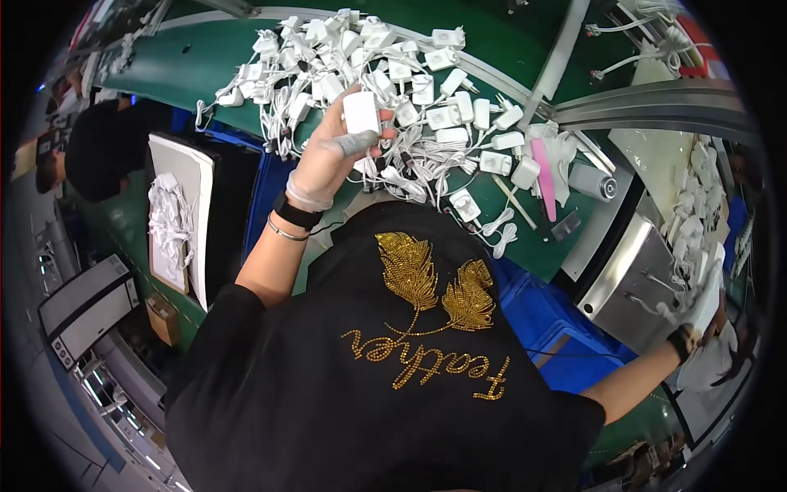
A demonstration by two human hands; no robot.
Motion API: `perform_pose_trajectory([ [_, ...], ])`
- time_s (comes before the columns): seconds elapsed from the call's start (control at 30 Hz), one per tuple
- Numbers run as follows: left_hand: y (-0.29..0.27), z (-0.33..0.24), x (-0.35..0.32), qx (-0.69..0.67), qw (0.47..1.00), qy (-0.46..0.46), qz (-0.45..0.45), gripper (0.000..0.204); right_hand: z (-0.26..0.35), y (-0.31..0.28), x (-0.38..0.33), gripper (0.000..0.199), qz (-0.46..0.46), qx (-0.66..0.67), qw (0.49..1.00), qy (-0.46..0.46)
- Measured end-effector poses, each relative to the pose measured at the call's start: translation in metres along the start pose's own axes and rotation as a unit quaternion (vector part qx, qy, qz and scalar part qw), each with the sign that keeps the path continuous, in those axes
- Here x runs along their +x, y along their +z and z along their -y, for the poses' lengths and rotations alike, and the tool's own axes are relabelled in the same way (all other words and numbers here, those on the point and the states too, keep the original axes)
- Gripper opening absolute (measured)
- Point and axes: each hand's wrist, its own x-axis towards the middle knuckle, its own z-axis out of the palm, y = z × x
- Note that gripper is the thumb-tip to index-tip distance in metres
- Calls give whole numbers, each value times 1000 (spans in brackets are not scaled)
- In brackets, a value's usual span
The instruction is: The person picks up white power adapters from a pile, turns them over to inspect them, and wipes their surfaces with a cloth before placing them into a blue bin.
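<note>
My left hand [318, 164] is raised over the heap and closed around a white power adapter [361, 113]. A grey cover wraps its thumb, which presses on the adapter's face. Beneath and behind it, white adapters [443, 116] with coiled white cables lie piled on the green bench [551, 254]. My right hand [707, 321] reaches far out to the right, beside more white adapters. A pale elongated shape [707, 287] is at that hand. Its fingers are too small and distorted at the picture's rim to make out.
On the bench's right lie a pink strip [543, 176], a thin stick [515, 202] and a grey cylindrical can [592, 182]. Blue crates [545, 316] stand below the bench edge. To the left, a white tray [170, 156] holds bundled white items. A co-worker in black [97, 152] is farther left.
</note>
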Motion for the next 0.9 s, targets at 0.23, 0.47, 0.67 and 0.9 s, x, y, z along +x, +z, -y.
perform_pose_trajectory([
  [0.23, -5, 4, 17, -34, 997, -15, 69, 76, 117, -77, -181, 56, 234, 591, 768, -80],
  [0.47, 12, 6, 3, -15, 999, 11, 44, 78, -125, -72, 275, 35, 429, 777, -337, 316],
  [0.67, 30, -5, 8, -14, 997, 13, 77, 79, -180, -186, 431, 34, 368, 889, -257, 93],
  [0.9, 22, 0, 12, 13, 997, 43, 67, 79, -186, -186, 449, 18, 413, 870, -239, 124],
])
